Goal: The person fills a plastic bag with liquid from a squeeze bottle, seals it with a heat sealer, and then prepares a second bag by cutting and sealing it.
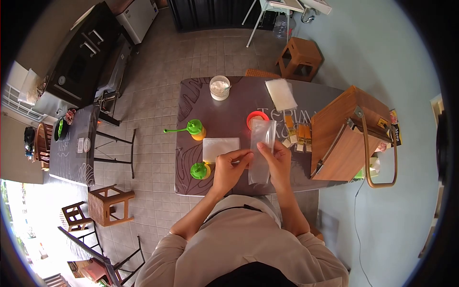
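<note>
A long clear plastic bag (258,165) is held upright over the front of the table. My right hand (280,165) grips its right side, the thumb lying across the plastic. My left hand (228,168) is closed in a pinch at the bag's left edge. Beneath and beside the left hand lies a whitish flat stack (221,147), partly covered by that hand. Just left of it stands a squeeze bottle with a green cap (199,171). Behind the bag is a red-rimmed round container (257,116), partly hidden. Small yellow-orange packets (303,134) lie right of the bag.
A second green-capped squeeze bottle (195,128) and a jar of white powder (220,88) stand on the dark table (239,103). Another whitish stack (281,94) lies at the back. A wooden case with a handle (351,138) occupies the right end, near the wall.
</note>
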A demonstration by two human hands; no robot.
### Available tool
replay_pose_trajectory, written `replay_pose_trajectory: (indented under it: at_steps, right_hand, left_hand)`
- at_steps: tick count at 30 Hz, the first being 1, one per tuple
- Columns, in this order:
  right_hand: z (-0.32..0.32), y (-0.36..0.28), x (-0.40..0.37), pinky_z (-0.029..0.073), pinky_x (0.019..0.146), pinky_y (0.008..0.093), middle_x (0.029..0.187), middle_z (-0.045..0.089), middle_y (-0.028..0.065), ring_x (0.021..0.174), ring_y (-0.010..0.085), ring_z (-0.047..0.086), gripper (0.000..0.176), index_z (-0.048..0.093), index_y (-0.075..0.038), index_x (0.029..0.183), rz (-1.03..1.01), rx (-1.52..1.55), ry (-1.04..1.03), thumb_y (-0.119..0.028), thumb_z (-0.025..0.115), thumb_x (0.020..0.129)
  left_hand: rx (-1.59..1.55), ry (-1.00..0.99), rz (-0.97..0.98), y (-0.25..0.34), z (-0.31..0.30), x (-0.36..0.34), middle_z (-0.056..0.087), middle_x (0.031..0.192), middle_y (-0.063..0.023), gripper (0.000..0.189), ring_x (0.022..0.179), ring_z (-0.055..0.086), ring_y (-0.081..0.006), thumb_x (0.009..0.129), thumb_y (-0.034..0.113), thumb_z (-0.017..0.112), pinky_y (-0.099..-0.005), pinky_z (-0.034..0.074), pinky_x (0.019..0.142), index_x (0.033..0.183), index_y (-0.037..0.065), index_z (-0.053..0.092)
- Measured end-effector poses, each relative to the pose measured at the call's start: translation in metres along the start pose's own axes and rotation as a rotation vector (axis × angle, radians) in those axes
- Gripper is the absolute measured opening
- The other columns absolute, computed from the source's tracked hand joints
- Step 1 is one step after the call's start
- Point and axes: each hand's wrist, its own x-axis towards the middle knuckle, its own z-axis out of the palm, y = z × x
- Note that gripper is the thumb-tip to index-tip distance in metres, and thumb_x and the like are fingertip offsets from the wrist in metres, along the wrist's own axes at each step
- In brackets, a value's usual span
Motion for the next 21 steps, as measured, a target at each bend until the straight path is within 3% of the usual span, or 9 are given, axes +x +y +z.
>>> replay_pose_trajectory:
  at_steps: [21]
  right_hand:
    - [-0.0012,-0.0089,-0.0072,0.04,0.056,0.0184,0.072,0.06,0.0006,0.064,0.0034,0.052,0.014,0.061,0.0,0.082,0.051,0.098,0.035,-0.012,0.065,0.077]
  left_hand:
    - [0.101,0.026,0.122,-0.0001,0.0044,-0.0025,0.065,0.073,-0.0105,0.016,0.065,0.061,-0.0104,0.079,0.006,0.061,-0.0218,0.05,0.056,0.091,-0.003,0.064]
